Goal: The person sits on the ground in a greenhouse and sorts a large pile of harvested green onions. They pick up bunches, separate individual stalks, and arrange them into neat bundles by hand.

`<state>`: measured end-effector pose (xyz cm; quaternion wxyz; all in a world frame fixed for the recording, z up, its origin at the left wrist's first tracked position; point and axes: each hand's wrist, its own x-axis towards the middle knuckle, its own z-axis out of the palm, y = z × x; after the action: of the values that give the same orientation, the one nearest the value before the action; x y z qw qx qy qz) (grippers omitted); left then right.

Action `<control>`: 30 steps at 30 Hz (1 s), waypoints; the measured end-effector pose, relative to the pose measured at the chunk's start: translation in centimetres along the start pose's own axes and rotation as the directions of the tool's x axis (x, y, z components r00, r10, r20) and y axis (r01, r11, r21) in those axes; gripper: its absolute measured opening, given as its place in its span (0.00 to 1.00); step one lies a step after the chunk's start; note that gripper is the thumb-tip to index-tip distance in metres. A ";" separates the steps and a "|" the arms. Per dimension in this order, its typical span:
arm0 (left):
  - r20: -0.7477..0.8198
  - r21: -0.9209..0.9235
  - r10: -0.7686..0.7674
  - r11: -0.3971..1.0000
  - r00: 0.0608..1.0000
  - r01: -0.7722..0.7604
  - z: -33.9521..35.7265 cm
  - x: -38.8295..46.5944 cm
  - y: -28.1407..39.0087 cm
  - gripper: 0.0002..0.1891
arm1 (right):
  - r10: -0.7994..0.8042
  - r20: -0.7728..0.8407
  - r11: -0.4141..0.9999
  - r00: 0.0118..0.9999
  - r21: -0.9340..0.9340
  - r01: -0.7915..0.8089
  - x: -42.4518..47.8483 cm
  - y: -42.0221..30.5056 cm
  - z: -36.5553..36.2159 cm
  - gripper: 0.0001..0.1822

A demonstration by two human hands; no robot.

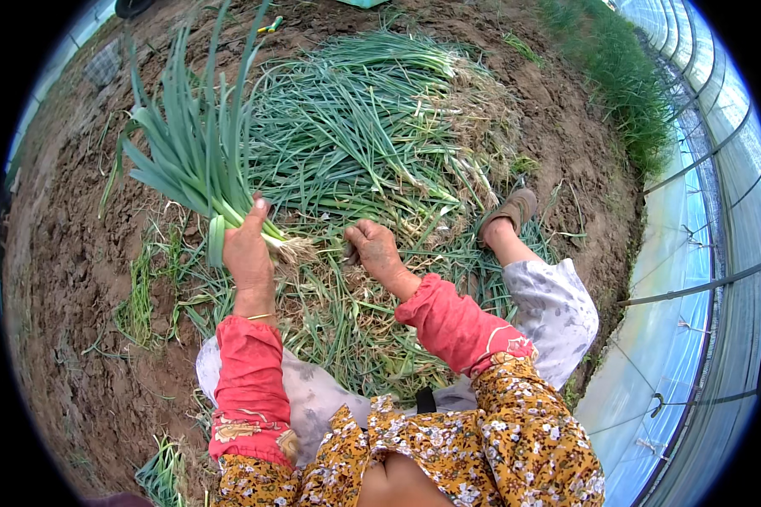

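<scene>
My left hand [248, 253] is closed around a bunch of green onions [193, 161], near their white ends. The long leaves fan up and to the left, while the pale roots [295, 250] point right towards my other hand. Slightly apart from those roots, my right hand [375, 248] has its fingers curled together over the litter of leaves; whether something thin is pinched in them is hidden. Beyond both hands lies a large heap of green onions [349, 127], most of their roots turned to the right. Loose trimmed leaves [330, 329] cover the ground between my legs.
My sandalled foot [512, 209] rests at the heap's right edge. Bare soil [70, 304] stretches along the left. Grassy green plants [615, 82] grow at upper right beside the plastic greenhouse wall [666, 253]. A small green-and-yellow object [271, 25] lies at the top. Another onion bunch [163, 472] lies lower left.
</scene>
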<state>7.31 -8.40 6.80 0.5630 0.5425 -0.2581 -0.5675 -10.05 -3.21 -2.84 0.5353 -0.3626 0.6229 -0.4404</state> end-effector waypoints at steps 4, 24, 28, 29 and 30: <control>-0.167 -0.429 0.071 0.893 0.983 -0.138 -3.8 3.2 1.6 0.08 | -0.181 -0.070 0.643 0.981 -0.763 0.064 6.3 1.5 -3.0 0.22; 0.330 -0.106 -0.398 0.886 0.856 0.452 -0.4 1.4 -6.1 0.13 | -0.019 0.070 0.999 0.997 0.029 0.017 -0.4 -0.8 -3.9 0.13; 0.396 0.010 -0.461 0.867 0.794 0.498 0.3 0.9 -6.0 0.09 | -0.117 0.114 0.981 0.987 -0.139 0.132 -4.3 -0.4 -2.7 0.11; 0.390 -0.006 -0.460 0.865 0.798 0.502 0.5 0.8 -5.8 0.09 | -0.234 0.147 0.950 0.961 -0.176 0.258 -5.2 -0.7 -2.4 0.11; 0.439 -0.007 -0.448 0.865 0.779 0.502 0.5 0.9 -5.9 0.10 | -0.375 0.196 0.858 0.906 -0.297 0.419 -5.6 -0.7 -2.6 0.12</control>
<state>4.91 -8.00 1.27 0.3642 0.4181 -0.1927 -0.8095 -11.68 2.09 -0.13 0.4035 -0.5963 0.5635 -0.4051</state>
